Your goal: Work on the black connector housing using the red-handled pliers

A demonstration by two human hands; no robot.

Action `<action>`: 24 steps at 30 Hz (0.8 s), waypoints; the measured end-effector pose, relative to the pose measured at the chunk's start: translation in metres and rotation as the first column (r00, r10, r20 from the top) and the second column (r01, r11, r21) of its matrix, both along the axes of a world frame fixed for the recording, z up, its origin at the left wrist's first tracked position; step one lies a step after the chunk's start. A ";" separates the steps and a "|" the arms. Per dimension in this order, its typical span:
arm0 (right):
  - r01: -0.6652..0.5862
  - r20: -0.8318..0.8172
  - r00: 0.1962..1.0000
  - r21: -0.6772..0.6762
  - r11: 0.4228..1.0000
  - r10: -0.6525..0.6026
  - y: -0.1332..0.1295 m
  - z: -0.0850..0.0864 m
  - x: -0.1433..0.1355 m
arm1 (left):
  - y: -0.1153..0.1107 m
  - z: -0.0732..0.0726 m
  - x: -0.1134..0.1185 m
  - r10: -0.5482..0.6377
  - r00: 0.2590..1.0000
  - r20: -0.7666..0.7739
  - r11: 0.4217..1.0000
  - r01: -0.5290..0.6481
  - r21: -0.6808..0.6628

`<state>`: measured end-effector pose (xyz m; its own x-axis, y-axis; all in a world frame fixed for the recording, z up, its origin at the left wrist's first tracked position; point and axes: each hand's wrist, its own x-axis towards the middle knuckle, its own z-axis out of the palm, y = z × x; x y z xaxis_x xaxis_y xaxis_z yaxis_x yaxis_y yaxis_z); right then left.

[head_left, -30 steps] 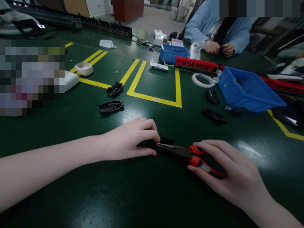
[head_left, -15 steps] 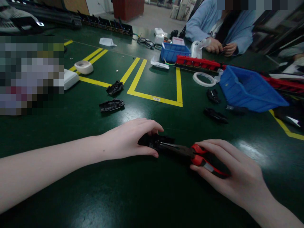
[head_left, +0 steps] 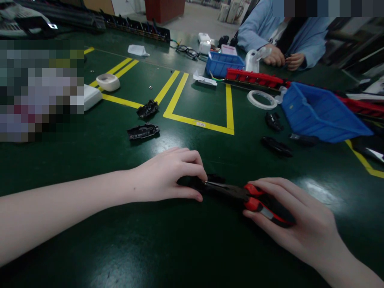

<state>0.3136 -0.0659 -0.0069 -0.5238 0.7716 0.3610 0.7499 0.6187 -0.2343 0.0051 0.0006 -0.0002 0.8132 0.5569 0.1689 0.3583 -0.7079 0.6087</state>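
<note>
My right hand (head_left: 295, 218) is closed round the red-and-black handles of long-nose pliers (head_left: 229, 191), whose jaws point left. At the jaw tips is something small and shiny, too small to name. My left hand (head_left: 172, 176) arches over a black plastic part (head_left: 216, 178) on the green table, thumb on the near side and index fingertip down by the plier tips. Much of that part is hidden behind the fingers and the pliers. Beyond my left hand lie two more black plastic parts, one long (head_left: 143, 131) and one shorter (head_left: 148, 109).
At right are a blue bin (head_left: 324, 116), a tape roll (head_left: 262, 100) and several black pieces (head_left: 276, 146). A smaller blue bin (head_left: 223, 65) and a red strip (head_left: 255, 77) lie farther back. Across the table, a person in a blue sleeve (head_left: 255, 32) handles something small.
My left index finger has curled down onto the spot at the plier tips, where there was a gap before. The pliers remain in my right hand, and the whole view has shifted slightly.
</note>
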 end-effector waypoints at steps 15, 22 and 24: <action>-0.034 0.022 0.999 0.031 0.999 0.033 0.000 0.001 -0.001 | -0.001 0.001 0.002 -0.003 1.000 -0.030 1.000 0.002 -0.022; -0.070 0.109 0.992 0.111 0.991 0.058 0.001 0.010 -0.005 | -0.002 0.001 0.002 0.005 0.999 -0.037 1.000 -0.006 -0.030; -0.085 0.139 0.988 0.134 0.987 0.066 0.001 0.011 -0.005 | -0.002 0.001 0.002 0.006 0.999 -0.036 1.000 -0.007 -0.031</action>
